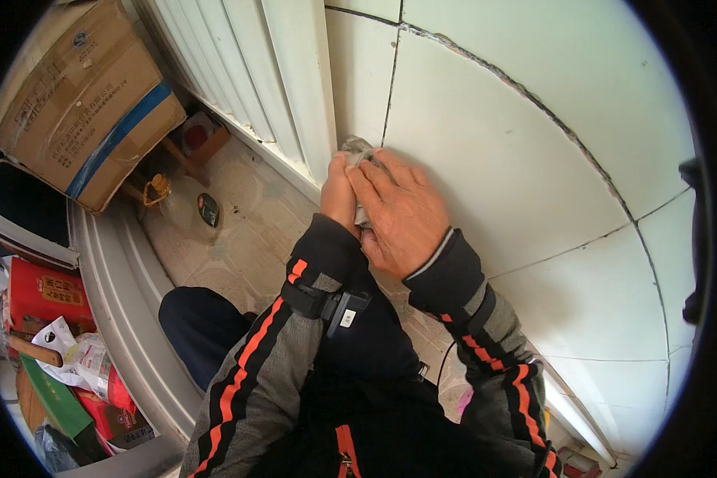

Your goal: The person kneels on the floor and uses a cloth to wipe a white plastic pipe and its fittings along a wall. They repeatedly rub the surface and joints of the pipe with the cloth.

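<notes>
A crumpled grey cloth is bunched between my two hands, low against a white tiled wall. My left hand grips it from the left, next to the upright edge of a white ribbed panel. From the right, my right hand lies over the cloth with its fingers curled onto it. Much of the cloth is hidden under the fingers. More grey folds show between the wrists.
On the left, a cardboard box with blue tape stands above a clear plastic jug with an orange cap. Beyond a metal frame lie a red box, a green box and packets. A white pipe runs at lower right.
</notes>
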